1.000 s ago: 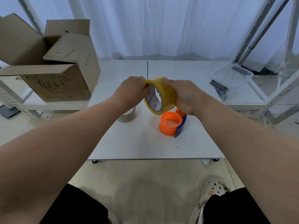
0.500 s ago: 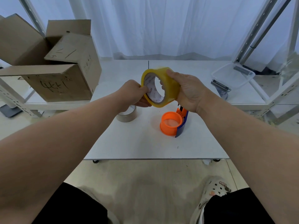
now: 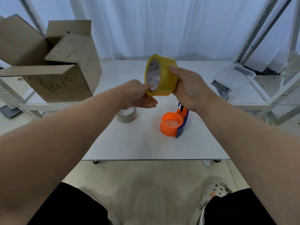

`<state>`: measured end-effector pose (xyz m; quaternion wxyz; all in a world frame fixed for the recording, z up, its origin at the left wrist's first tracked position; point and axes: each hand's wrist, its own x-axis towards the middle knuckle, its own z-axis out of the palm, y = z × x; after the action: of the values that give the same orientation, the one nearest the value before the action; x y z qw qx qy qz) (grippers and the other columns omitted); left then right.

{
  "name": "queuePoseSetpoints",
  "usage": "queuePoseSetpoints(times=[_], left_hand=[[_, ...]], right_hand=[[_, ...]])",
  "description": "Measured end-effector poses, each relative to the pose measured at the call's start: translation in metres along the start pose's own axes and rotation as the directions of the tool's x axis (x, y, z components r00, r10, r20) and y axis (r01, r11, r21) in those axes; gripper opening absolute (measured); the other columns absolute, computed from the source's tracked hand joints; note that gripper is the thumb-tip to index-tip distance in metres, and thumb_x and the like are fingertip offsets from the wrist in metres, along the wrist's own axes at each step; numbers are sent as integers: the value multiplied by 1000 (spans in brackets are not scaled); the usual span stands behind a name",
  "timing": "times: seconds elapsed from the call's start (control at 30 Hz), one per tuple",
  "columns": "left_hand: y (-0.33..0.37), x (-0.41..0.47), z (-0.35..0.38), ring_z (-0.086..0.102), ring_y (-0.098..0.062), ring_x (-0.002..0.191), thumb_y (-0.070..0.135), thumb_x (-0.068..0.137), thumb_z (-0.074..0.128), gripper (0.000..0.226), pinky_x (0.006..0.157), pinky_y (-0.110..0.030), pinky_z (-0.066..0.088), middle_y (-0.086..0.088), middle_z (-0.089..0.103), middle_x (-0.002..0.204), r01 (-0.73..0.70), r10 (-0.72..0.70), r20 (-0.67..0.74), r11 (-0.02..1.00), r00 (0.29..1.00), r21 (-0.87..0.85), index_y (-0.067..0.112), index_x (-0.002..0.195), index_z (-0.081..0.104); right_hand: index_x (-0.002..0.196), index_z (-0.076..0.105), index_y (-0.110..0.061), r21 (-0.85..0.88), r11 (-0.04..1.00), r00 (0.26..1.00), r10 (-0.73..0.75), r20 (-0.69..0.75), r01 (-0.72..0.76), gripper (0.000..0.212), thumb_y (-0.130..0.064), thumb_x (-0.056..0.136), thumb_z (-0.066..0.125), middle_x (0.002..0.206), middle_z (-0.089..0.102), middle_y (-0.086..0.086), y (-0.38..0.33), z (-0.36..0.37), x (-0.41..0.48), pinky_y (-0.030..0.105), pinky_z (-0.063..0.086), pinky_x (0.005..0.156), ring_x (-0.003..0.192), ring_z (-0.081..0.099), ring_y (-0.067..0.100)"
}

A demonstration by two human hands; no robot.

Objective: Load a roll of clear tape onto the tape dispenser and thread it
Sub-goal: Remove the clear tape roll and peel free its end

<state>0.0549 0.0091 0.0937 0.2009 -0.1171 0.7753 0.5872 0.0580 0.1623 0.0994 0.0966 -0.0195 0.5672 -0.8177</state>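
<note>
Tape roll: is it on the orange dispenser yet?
No, the right hand holds the tape roll up, apart from the dispenser on the table.

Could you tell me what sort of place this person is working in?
Probably a packing or storeroom workstation: an open cardboard box on metal shelving, a white wheeled table, and curtains behind.

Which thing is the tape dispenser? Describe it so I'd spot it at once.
On the white table, just below the person's right hand, lies the tape dispenser. It is the only bright orange drum with a blue frame; the roll to its left is dull beige.
</note>
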Motion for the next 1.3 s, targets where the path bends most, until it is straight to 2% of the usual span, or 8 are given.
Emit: queuePoseSetpoints(times=[0.1,0.23,0.37,0.5,0.67,0.9,1.1,1.3], left_hand=[[6,-1,-9,50,-17,98,20,97,43,21,86,-27,43,-5,52,110,-294,382,-195,883,903,366,7,108,56],[13,-21,-6,48,-6,100,37,101,33,34,78,-15,38,8,55,110,-559,557,150,701,817,443,18,116,57],[6,-18,4,43,-9,63,38,99,38,39,60,-23,33,4,45,66,-557,647,37,625,762,547,20,65,44],[6,-15,0,37,-7,47,31,95,46,48,54,-24,31,5,37,49,-563,645,-76,712,760,420,20,50,36],[5,-18,-9,53,-15,57,33,91,52,31,63,-30,44,2,50,61,-440,439,-149,898,886,30,17,64,52],[7,-20,-16,57,-15,63,31,89,55,12,62,-28,49,-2,56,71,-324,291,-145,880,946,-348,20,87,58],[10,-25,-15,57,-15,64,34,93,50,21,69,-30,48,-2,54,71,-407,393,-141,908,909,-97,21,77,54],[6,-23,-12,51,-2,44,38,97,43,41,49,-12,42,12,49,47,-504,516,-136,856,846,113,20,60,48]], right_hand=[[83,63,-15,-415,910,1000,-16,-11,10,13,-16,92,55,87,64,3,0,-4,-3,29,47,76,80,58,16],[90,69,-12,-782,623,997,46,60,19,20,-25,90,54,92,66,7,-4,-5,-12,30,45,72,83,57,19],[103,68,-3,-765,639,989,43,138,79,29,-21,91,50,106,65,14,-10,6,-15,34,44,77,88,54,20],[92,62,5,-700,708,978,70,198,91,25,-15,85,50,92,55,13,-9,11,-18,30,35,71,80,45,16],[103,49,25,-627,774,972,65,224,93,56,-22,71,50,88,46,15,-11,10,-20,35,33,75,83,41,23],[108,56,17,-536,837,969,29,244,110,42,-16,82,51,94,53,15,-15,6,-21,32,38,79,88,47,23],[93,60,10,-567,818,975,31,220,102,32,-20,83,54,83,51,13,-11,7,-24,28,37,72,77,45,16],[71,57,-14,-561,823,987,5,159,86,25,-14,94,49,75,50,0,-10,5,-22,27,38,72,74,45,12]])
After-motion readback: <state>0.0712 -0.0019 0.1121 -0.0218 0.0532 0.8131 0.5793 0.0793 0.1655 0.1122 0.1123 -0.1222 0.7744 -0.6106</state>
